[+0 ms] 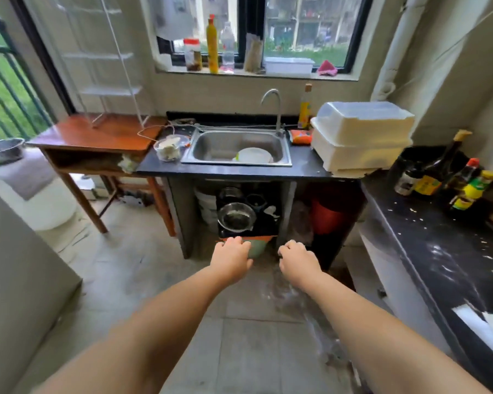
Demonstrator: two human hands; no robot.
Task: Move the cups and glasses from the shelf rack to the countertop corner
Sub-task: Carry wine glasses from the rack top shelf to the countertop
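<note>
While both arms reach out over the bare floor, the left hand (pixel 231 258) and right hand (pixel 298 260) curl loosely and hold nothing. The white shelf rack (pixel 108 66) stands on the wooden table (pixel 97 135), far left. The countertop (pixel 302 163) edge is ahead.

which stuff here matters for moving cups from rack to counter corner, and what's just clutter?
Job: white shelf rack, no cups showing on it; dark countertop; left hand; right hand.

Clutter: sink, faucet, white dish box, sauce bottles, steel bowl.
</note>
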